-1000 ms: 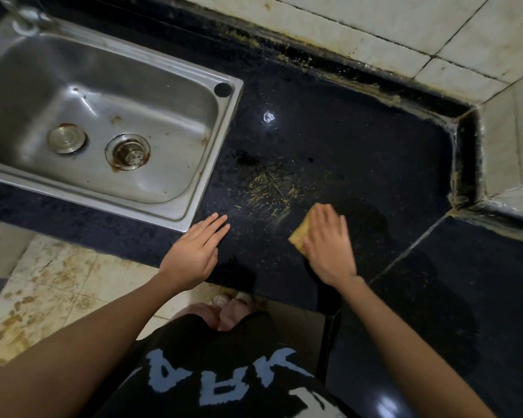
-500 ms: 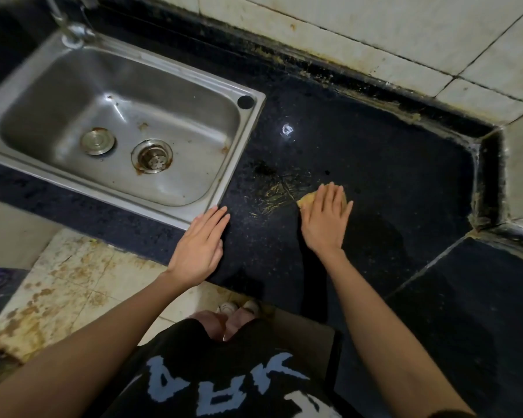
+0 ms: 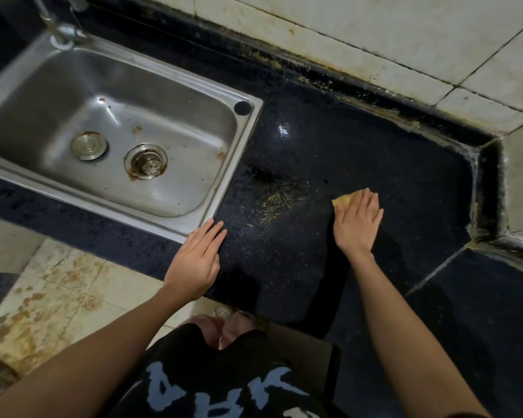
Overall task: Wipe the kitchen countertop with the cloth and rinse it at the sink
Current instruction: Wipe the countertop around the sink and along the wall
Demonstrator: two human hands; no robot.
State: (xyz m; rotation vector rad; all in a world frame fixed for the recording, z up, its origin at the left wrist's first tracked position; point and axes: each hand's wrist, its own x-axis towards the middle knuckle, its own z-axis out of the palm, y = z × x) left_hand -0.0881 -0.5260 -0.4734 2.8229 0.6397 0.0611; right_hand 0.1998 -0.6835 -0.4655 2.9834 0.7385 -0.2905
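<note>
A small yellow cloth [image 3: 342,201] lies on the black countertop [image 3: 360,152], mostly covered by my right hand [image 3: 357,221], which presses flat on it. A patch of yellowish streaky dirt [image 3: 277,203] sits just left of the cloth. My left hand [image 3: 197,260] rests flat and empty on the counter's front edge, next to the corner of the steel sink [image 3: 239,164]. The sink basin holds a drain [image 3: 145,161] and a loose round plug [image 3: 88,145], with rust stains around them.
A tap base [image 3: 61,34] stands at the sink's back left. Stained white wall tiles [image 3: 375,34] run behind the counter, which turns a corner at the right [image 3: 483,188]. Below the counter is a stained tiled floor [image 3: 58,285].
My right hand has slid the cloth away from me and then rightwards, off the dirt patch. My left hand stays planted by the sink corner. The view has shifted so more of the sink shows.
</note>
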